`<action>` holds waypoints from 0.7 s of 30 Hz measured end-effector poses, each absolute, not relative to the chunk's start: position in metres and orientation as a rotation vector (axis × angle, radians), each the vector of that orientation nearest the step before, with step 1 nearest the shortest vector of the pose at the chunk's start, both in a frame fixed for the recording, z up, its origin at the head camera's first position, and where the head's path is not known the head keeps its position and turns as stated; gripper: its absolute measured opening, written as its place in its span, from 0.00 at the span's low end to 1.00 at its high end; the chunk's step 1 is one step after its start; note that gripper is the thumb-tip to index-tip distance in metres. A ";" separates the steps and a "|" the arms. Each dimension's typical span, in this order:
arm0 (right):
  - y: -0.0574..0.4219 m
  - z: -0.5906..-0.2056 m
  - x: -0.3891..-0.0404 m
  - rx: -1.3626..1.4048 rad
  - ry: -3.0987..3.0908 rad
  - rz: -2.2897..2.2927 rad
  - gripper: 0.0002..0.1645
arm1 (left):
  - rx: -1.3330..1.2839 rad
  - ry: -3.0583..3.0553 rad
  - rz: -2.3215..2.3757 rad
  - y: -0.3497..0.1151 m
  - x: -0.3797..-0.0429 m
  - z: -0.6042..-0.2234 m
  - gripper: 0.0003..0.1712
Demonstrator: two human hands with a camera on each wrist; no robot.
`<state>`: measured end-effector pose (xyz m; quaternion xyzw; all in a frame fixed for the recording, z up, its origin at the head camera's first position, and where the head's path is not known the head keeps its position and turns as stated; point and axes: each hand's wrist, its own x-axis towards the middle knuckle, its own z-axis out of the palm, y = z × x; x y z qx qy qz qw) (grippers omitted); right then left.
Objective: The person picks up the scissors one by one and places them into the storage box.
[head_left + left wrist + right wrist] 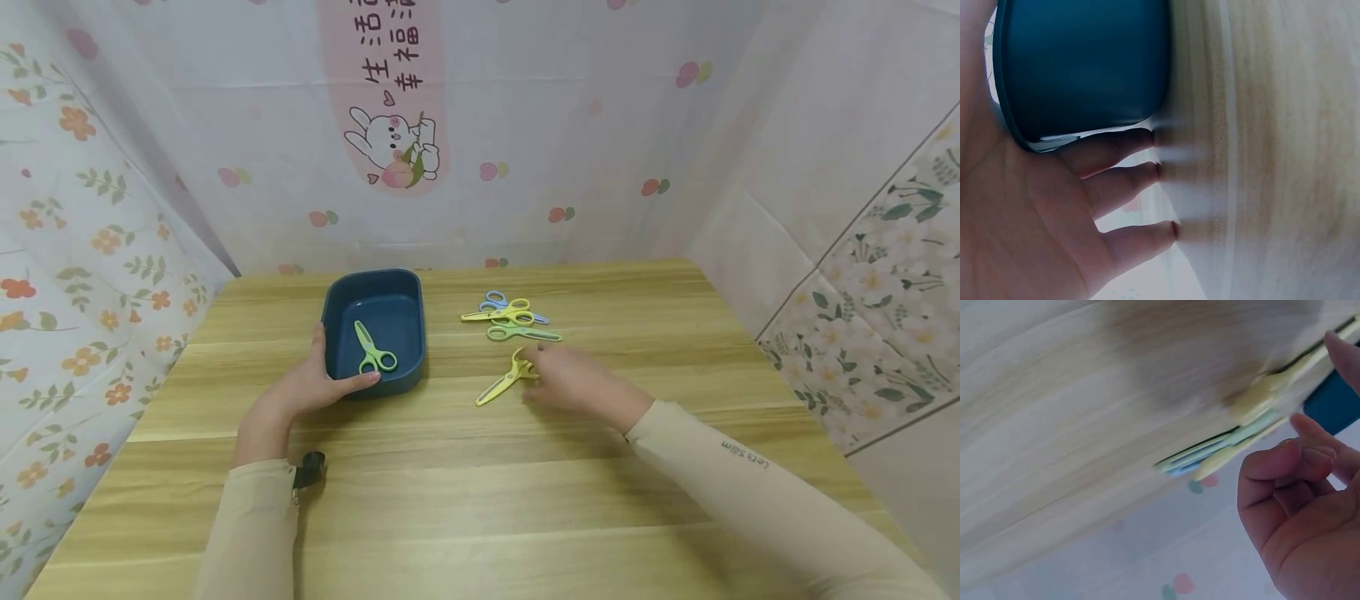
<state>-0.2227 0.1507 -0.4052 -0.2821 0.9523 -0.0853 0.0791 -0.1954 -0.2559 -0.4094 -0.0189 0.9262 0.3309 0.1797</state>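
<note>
My left hand [303, 381] is at the front left corner of a dark blue box [415, 375]. Its thumb lies over the front rim and its fingers stretch along the outer left side. In the left wrist view, three fingertips touch the wooden table. Inside the box lies a pair of green scissors [366, 342]. My right hand [570, 381] is at the handles of yellow scissors [501, 387], partly hiding them. The right wrist view shows thumb and forefinger apart, other fingers bent, the yellow scissors [1257, 400] beyond them.
Behind my right hand, yellow scissors [487, 315], blue scissors [538, 318] and green scissors [534, 335] overlap in a small pile. A printed cloth [525, 125] hangs along the back edge of the table [465, 500]. Patterned sheets flank both sides.
</note>
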 end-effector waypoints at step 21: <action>0.180 -0.412 -0.247 -0.662 2.671 -0.352 0.47 | -0.068 2.615 0.937 -0.255 -0.195 -0.409 0.86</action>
